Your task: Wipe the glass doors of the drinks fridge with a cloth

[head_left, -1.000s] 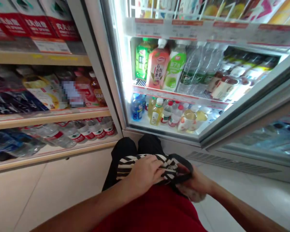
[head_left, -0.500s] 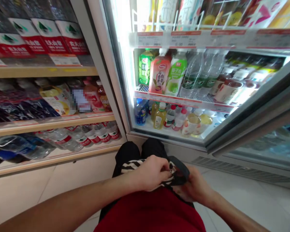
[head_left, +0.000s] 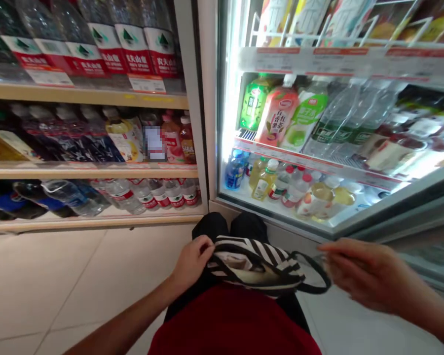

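Note:
A black-and-white striped pouch [head_left: 268, 249] lies across my lap with its top gaping. Something whitish shows inside it, too unclear to name. My left hand [head_left: 194, 260] is closed in a pinch on the pouch's left end. To the right of the pouch, my right hand [head_left: 366, 273] is held with fingers curled and pressed together, slightly blurred. Its fingertips are beside the pouch's black wrist strap [head_left: 320, 283]; I cannot make out what is between them. The strap loops out from the pouch's right end.
An upright lit drinks fridge [head_left: 277, 217] stands open ahead on the right, its glass door [head_left: 410, 236] swung towards the right. Bottled drinks fill its racks. On the left, wooden shelves [head_left: 96, 172] hold water and other bottles. Pale floor tiles [head_left: 77, 276] lie below.
My hands have moved apart, the left to the pouch's left end and the right outwards to the right. The pouch's opening now shows. The view has turned leftwards.

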